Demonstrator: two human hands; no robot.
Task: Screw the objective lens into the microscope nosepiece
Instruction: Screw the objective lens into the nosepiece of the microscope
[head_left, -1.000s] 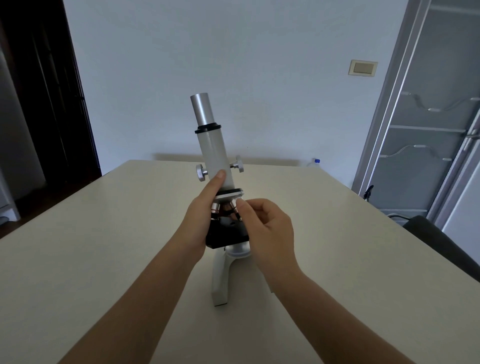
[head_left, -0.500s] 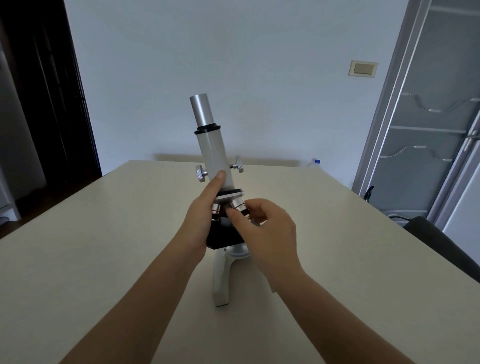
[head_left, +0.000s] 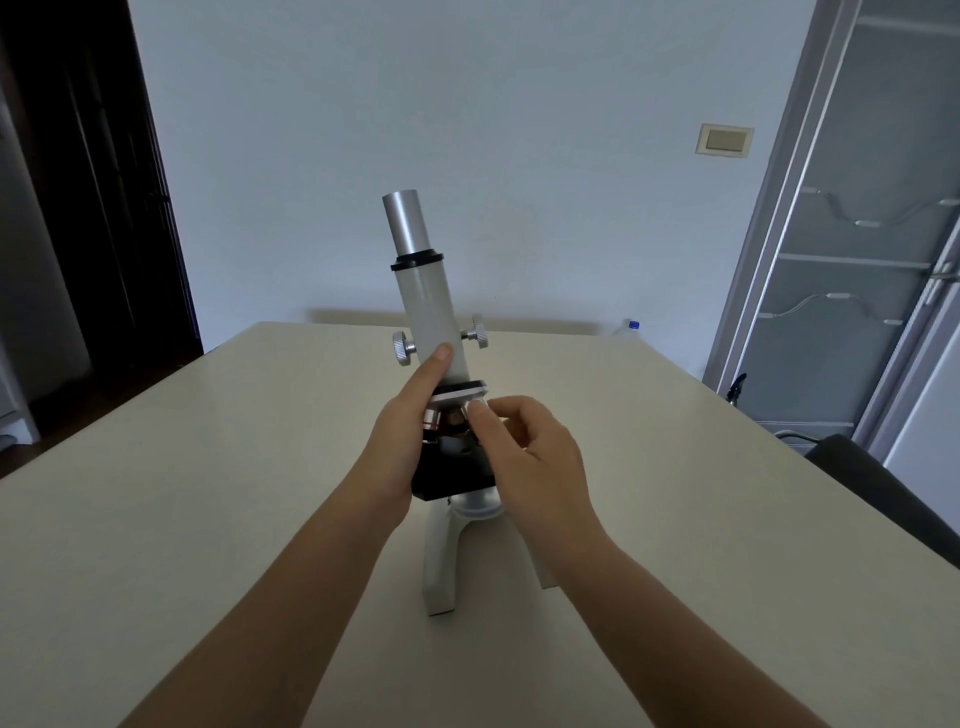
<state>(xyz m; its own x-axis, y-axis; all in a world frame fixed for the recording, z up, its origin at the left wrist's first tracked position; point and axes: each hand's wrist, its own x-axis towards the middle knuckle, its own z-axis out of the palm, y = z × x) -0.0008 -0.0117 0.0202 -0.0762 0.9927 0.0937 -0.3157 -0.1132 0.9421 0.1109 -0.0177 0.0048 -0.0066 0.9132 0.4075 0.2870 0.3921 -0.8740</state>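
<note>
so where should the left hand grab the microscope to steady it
Around the white body tube, low, just above the nosepiece, coming from the near left. It is a plain upright cylinder, and that keeps the left hand away from the focus knobs and the right hand.

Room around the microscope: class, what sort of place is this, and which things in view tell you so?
Probably a room in a home, not a lab: a plain cream table bearing only the microscope, a wall switch, and a frosted glass door on the right.
</note>
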